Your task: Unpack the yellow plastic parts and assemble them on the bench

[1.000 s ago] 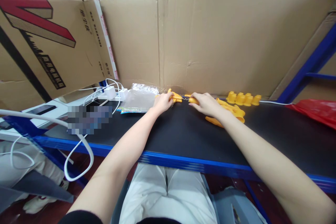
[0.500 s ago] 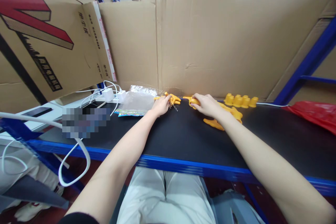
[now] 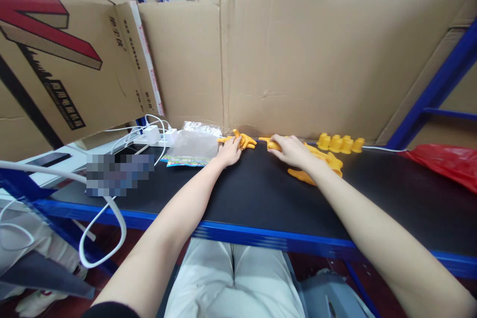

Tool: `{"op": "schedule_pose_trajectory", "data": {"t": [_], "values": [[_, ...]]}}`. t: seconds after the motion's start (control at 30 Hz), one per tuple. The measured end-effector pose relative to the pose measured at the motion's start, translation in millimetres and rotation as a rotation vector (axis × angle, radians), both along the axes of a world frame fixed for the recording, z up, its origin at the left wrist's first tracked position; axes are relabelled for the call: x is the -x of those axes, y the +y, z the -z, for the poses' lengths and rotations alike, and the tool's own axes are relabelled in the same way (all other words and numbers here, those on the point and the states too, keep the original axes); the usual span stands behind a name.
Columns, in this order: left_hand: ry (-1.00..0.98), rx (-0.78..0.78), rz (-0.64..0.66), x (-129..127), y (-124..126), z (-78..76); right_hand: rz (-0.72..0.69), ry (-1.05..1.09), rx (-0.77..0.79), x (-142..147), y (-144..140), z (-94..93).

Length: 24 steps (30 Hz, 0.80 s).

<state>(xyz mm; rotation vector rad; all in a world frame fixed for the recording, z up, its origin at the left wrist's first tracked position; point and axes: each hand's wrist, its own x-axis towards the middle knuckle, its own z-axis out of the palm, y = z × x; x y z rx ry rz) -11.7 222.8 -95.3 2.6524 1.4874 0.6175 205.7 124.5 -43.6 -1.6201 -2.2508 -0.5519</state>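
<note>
At the centre of the frame, a seated person reaches both bare arms across a black work surface [image 3: 242, 194] edged in blue. The left hand [image 3: 230, 151] lies with fingers spread and flat beside a small yellow claw-shaped plastic part [image 3: 246, 140], touching it at the fingertips rather than gripping it. Just to the right, the right hand [image 3: 292, 150] rests curled over a second yellow plastic piece [image 3: 273, 144] (whether the fingers actually pinch it cannot be told from this angle). More yellow plastic pieces [image 3: 324, 161] lie under and beside the right wrist, and a row of yellow caps [image 3: 341, 143] stands against the cardboard backing [image 3: 298, 59] further right. Left of centre sit a clear plastic bag [image 3: 194, 144] and white chargers [image 3: 158, 134]; a red bag [image 3: 447, 164] lies at the right edge.
</note>
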Motion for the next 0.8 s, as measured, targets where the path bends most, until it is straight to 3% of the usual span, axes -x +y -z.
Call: {"op": "schedule_pose_trajectory", "data": {"t": [0.23, 0.4, 0.57, 0.7, 0.8], "values": [[0.074, -0.045, -0.017, 0.2, -4.5, 0.6, 0.001, -0.009, 0.019, 0.7, -1.3, -1.1], [0.073, 0.022, -0.037, -1.9, -6.7, 2.6, -0.02, 0.031, -0.018, -1.4, 1.7, 0.3], [0.064, 0.064, -0.022, -2.5, -6.8, 3.0, -0.045, 0.205, -0.162, -21.5, 11.4, -5.8], [0.063, 0.039, -0.008, -2.6, -10.1, 0.8, 0.102, 0.424, -0.337, -61.7, 15.7, -17.1], [0.074, 0.004, 0.053, -2.5, -14.3, -1.9, 0.351, 0.555, -0.395, -101.6, 13.3, -18.5]]}}
